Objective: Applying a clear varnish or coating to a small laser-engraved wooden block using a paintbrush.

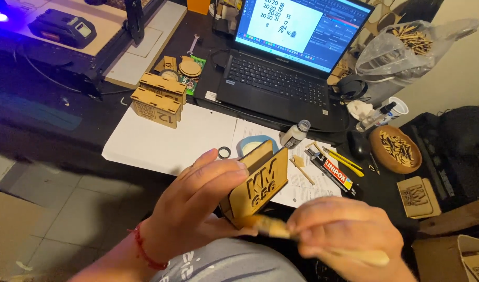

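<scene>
Cluttered dark surface (51, 130) carries one open laptop (281, 68), two stacked wooden boxes (158, 99) and one glue bottle (295, 133). Left hand (197, 209) fingers pinch one lettered wooden piece (257, 185) above the lap. Right hand (344, 235), blurred, seemingly grips one brush (270, 226) against its lower edge; a hard press could snap the thin letters.

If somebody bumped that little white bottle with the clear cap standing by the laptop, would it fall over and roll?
The small white bottle with the clear cap probably tips easily: it stands tall and narrow on loose white paper sheets. Once down, its round body would likely roll, perhaps toward the yellow-and-black glue tube. It looks like light plastic, so it is unlikely to break.
</scene>
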